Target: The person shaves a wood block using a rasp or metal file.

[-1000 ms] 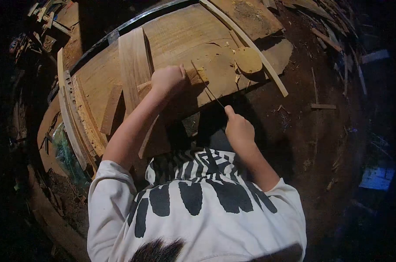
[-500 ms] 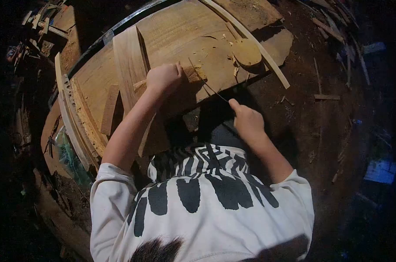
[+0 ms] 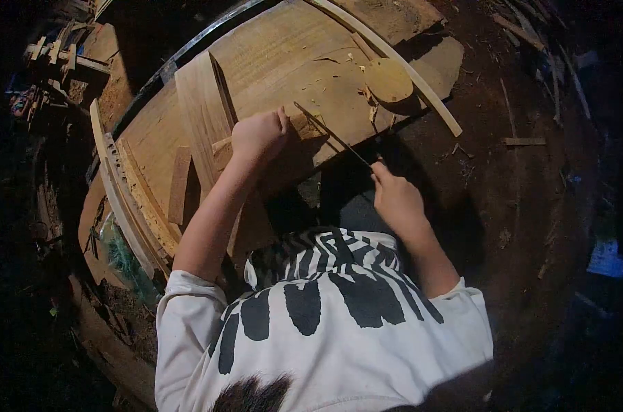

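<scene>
My left hand [image 3: 260, 136] is closed on a short wooden piece [image 3: 302, 126] that rests on the broad wooden work surface [image 3: 270, 48]. My right hand [image 3: 397, 199] grips a long thin blade [image 3: 335, 137], its handle hidden in the fingers. The blade points up and left, its tip close to the right end of the wooden piece. Pale shavings lie just beyond it. Farther right on the surface sits a rounded, paddle-like wooden piece [image 3: 388, 80].
A wide flat board [image 3: 203, 103] lies left of my left hand. Curved strips [image 3: 129, 199] stand at the left edge, near green plastic [image 3: 122, 257]. A long curved strip [image 3: 401, 62] crosses the right side. Scrap wood [image 3: 68, 62] is piled upper left.
The blade has turned so its flat side shows more. My right hand has shifted slightly right and down. My left hand keeps its hold, and the whole view has moved a little.
</scene>
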Demonstrator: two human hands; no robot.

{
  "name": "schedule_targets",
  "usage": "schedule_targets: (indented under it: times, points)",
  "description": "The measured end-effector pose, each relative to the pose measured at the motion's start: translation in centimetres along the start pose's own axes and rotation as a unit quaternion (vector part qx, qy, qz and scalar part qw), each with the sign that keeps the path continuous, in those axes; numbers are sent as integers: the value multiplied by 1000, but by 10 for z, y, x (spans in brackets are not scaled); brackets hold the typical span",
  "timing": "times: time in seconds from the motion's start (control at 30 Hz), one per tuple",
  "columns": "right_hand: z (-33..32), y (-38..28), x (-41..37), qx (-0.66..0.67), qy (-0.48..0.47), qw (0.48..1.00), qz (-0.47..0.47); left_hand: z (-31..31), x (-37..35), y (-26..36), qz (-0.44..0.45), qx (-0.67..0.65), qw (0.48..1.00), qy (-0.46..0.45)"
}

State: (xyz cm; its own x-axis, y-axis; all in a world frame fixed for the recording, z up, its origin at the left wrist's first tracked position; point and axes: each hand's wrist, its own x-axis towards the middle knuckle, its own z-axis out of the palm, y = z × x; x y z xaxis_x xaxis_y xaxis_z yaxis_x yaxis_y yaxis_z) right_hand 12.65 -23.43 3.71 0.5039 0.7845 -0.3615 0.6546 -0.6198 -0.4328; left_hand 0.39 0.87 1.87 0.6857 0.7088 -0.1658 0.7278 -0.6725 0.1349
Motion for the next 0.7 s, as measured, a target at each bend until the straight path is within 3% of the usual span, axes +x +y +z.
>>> schedule_targets:
  times: [0.2,0.4,0.5,0.7]
  points:
    - [29,-26,-8,153,-33,988,8,0,0,0,-5,7,1000,0]
    - [26,-27,2,32,-14,999,35,3,2,-3,-2,-15,1000,20]
    - [15,-12,7,-79,50,995,-21,-3,3,-1,-22,-9,1000,-6]
    - [-8,7,30,-153,93,982,-58,-1,5,-4,-4,-10,1000,-8]
